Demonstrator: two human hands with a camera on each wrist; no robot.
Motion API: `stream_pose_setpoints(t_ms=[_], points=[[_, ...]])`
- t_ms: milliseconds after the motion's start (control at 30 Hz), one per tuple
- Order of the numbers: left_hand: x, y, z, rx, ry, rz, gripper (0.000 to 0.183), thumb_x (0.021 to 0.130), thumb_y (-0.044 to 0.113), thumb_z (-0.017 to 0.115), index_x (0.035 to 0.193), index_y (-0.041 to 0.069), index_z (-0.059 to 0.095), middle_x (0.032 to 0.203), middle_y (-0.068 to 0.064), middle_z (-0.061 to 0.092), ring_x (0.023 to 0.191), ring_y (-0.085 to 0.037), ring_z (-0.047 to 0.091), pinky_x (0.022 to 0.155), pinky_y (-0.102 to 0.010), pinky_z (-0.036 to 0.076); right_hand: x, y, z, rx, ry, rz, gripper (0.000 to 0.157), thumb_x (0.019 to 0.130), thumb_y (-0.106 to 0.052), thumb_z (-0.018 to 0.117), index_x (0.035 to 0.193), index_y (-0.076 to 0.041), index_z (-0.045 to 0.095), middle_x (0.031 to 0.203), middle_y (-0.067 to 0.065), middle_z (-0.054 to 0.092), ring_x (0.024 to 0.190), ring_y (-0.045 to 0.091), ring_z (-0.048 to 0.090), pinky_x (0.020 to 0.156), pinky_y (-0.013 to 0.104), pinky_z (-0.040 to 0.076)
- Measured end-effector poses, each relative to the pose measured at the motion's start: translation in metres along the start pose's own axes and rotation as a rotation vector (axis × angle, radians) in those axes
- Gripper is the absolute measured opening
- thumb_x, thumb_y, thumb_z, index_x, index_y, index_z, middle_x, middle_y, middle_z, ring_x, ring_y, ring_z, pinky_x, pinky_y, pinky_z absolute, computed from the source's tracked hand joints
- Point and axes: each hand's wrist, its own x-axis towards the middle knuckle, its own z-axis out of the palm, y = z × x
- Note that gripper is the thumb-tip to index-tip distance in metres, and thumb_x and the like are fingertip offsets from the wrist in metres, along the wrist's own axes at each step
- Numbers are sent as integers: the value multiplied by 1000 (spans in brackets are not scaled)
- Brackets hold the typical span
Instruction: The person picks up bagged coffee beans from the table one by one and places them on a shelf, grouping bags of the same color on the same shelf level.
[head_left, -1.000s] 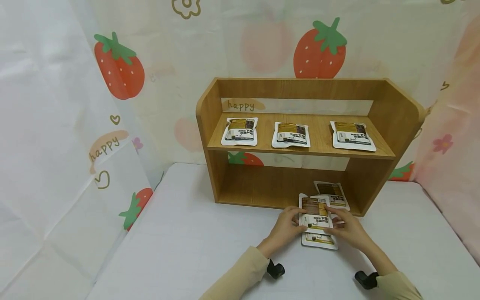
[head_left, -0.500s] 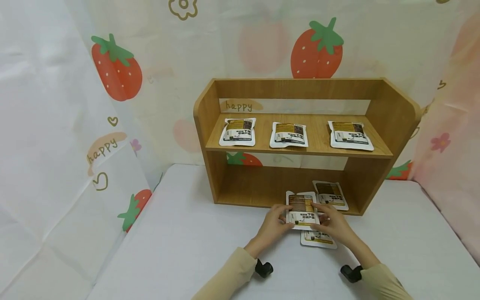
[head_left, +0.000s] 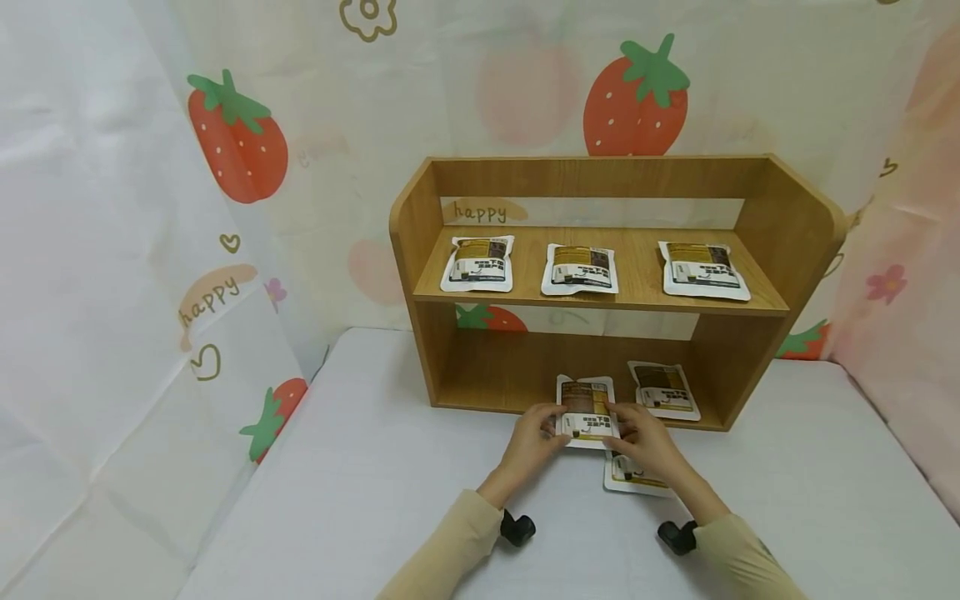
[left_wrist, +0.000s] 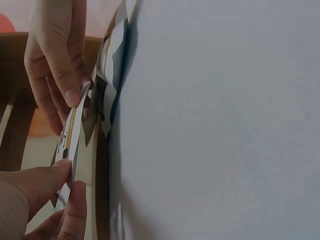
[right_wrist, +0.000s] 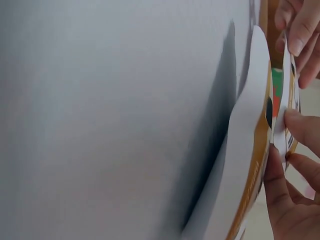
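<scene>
Between both hands is a white food pouch (head_left: 587, 410) with a brown and gold label, close over the front edge of the lower shelf. My left hand (head_left: 528, 442) pinches its left edge, thumb on top and fingers beneath. The right edge is pinched by my right hand (head_left: 643, 440) in the same way. The left wrist view shows the held pouch (left_wrist: 73, 131) edge-on, thumbs on its printed face. On the table under my right hand lies another pouch (head_left: 628, 479), partly hidden; it looms large in the right wrist view as a white pouch (right_wrist: 250, 150).
A two-tier wooden shelf (head_left: 600, 307) stands at the back of the white table (head_left: 337, 500). Its upper board carries a left pouch (head_left: 477, 265), a middle pouch (head_left: 580, 270) and a right pouch (head_left: 703, 271). One more pouch (head_left: 664, 390) lies at the lower tier's right.
Both hands have carried the held pouch leftward and slightly toward the shelf, away from the pouch on the table. The other pouches have stayed where they were.
</scene>
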Motion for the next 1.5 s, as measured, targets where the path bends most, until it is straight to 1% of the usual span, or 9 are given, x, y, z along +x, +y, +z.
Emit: stream_pose_setpoints(t_ms=[67, 300, 433, 533, 667, 900, 1133, 1267, 1500], points=[[1, -2, -1, 9, 17, 7, 41, 79, 6, 72, 118, 3, 61, 116, -14, 57, 79, -21, 60, 69, -19, 48, 3, -1, 3, 5, 5, -7, 56, 79, -9, 72, 129, 3, 50, 123, 25, 50, 86, 26, 61, 69, 29, 54], [7, -10, -6, 24, 37, -14, 39, 78, 5, 72, 116, 3, 62, 110, -14, 59, 78, -18, 59, 69, -19, 45, 12, -1, 10, 14, 24, -25, 56, 79, -8, 72, 128, 6, 49, 119, 26, 50, 88, 29, 59, 72, 34, 54], [13, -13, -8, 34, 34, -13, 39, 79, 5, 72, 116, 3, 62, 109, -15, 59, 78, -19, 59, 69, -20, 46, 17, -1, 14, -6, 45, -19, 53, 79, -8, 72, 126, 6, 51, 117, 27, 51, 87, 31, 60, 72, 38, 54], [18, -14, -9, 48, 29, -15, 38, 79, 5, 72, 116, 3, 62, 109, -14, 59, 79, -18, 58, 70, -19, 46, 21, -1, 16, -4, 51, 11, 52, 80, -9, 72, 126, 5, 53, 117, 28, 51, 88, 32, 60, 73, 39, 54], [24, -16, -10, 71, 19, -20, 37, 80, 7, 71, 116, 4, 63, 111, -13, 59, 79, -15, 57, 70, -19, 46, 25, -1, 18, 4, 52, 47, 50, 81, -10, 71, 127, 1, 53, 116, 27, 52, 86, 29, 60, 73, 37, 54], [32, -19, -12, 97, 16, -37, 36, 81, 6, 70, 116, 5, 63, 108, -12, 59, 77, -13, 54, 66, -18, 44, 34, -1, 20, 20, 68, 55, 50, 82, -8, 70, 127, 2, 53, 115, 30, 50, 81, 27, 60, 65, 33, 53], [38, -21, -14, 92, 16, -45, 37, 80, 4, 70, 116, 2, 62, 109, -13, 60, 78, -16, 56, 66, -20, 46, 41, -1, 24, 12, 42, 91, 53, 80, -5, 70, 129, 2, 50, 123, 33, 45, 86, 33, 60, 64, 34, 54], [41, -23, -14, 110, 21, -40, 36, 79, 3, 70, 115, 2, 63, 108, -12, 62, 78, -18, 58, 65, -20, 47, 44, -1, 25, 0, 26, 92, 56, 78, -2, 71, 130, 3, 49, 121, 34, 45, 88, 34, 59, 65, 36, 54], [46, -23, -11, 147, 30, -48, 36, 78, 3, 71, 113, 2, 64, 103, -12, 64, 79, -20, 61, 65, -19, 47, 45, 1, 24, -6, 24, 91, 56, 78, -1, 69, 130, 5, 48, 118, 35, 45, 92, 38, 57, 68, 39, 54]])
